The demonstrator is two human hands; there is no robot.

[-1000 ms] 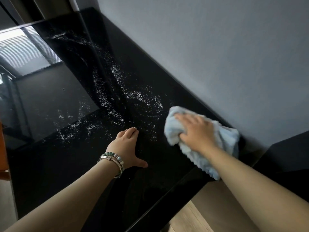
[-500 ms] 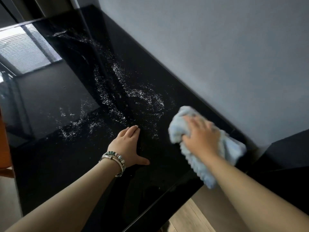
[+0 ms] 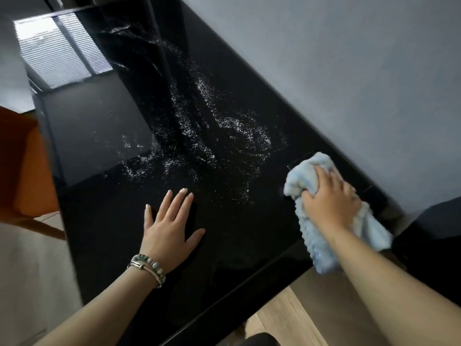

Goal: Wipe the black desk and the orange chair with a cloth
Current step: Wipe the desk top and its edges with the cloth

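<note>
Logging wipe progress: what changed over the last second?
The right hand, gripping the cloth, slid it to the right along the desk, toward the wall, away from the white powder. The left hand stayed flat on the desk; the powder looks untouched.

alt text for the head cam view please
A person's right hand grips a light blue cloth on a glossy black desk near a grey wall, while the left hand rests flat. White specks streak the desk; an orange chair stands left.

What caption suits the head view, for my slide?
Right hand wiping black desk with blue cloth; left hand flat.
</note>
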